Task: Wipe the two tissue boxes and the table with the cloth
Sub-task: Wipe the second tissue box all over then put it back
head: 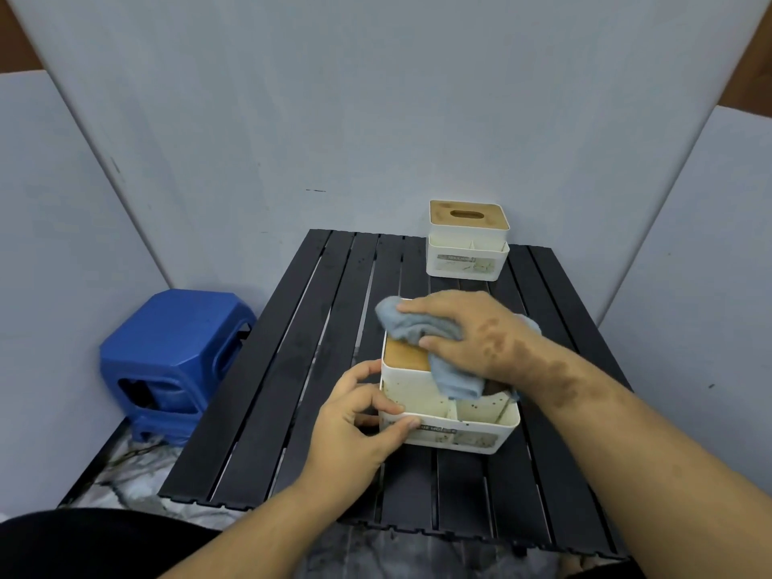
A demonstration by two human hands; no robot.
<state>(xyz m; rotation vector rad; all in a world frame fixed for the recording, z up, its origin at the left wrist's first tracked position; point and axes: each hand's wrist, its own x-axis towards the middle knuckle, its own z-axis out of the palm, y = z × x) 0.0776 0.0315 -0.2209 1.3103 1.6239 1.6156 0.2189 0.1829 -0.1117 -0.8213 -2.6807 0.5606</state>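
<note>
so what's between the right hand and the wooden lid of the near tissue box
In the head view, the blue-grey cloth lies between the right hand and the wooden lid of the near white tissue box.

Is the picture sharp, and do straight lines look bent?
Head view: light soft and even, no glare; near box, cloth and both hands sharp; wall panel edges bow toward the frame borders, wide-angle distortion; far box label too small to read.
</note>
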